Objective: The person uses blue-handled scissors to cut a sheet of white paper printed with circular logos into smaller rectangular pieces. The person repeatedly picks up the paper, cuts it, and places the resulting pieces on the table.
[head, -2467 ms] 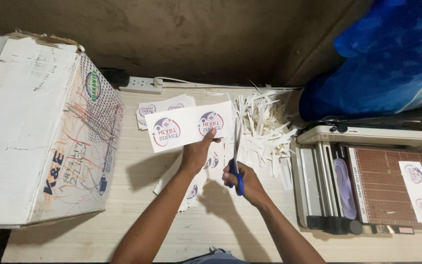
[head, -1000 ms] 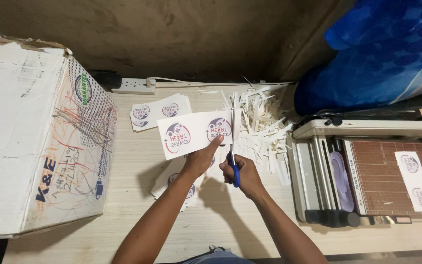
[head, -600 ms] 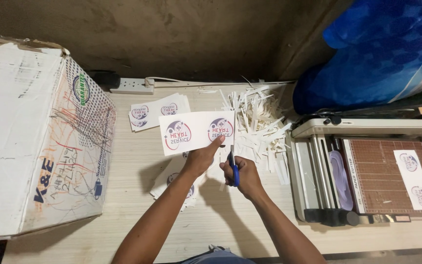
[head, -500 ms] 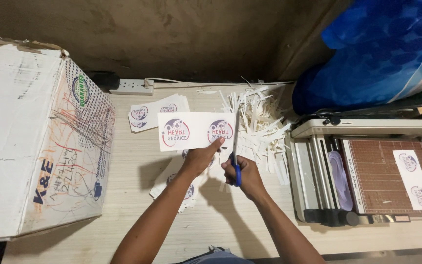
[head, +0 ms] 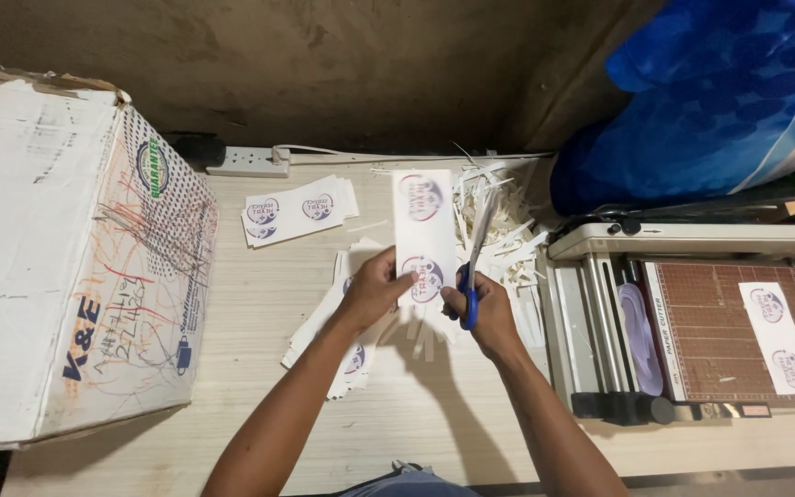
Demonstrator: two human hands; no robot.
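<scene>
Left hand (head: 374, 290) pinches printed label strip (head: 423, 235) upright; right hand (head: 485, 313) closed on blue-handled scissors (head: 474, 267) trimming its edge. Cardboard box (head: 66, 258) at tabletop's left edge, contents unseen.

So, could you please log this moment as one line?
left hand: holds label strip | right hand: scissors trimming strip edge

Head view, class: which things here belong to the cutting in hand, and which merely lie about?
In use: left hand, right hand, label strip, blue-handled scissors.

Lying about: cardboard box, power strip, paper trimmer, blue bag, stacked labels, offcut pile.
</scene>
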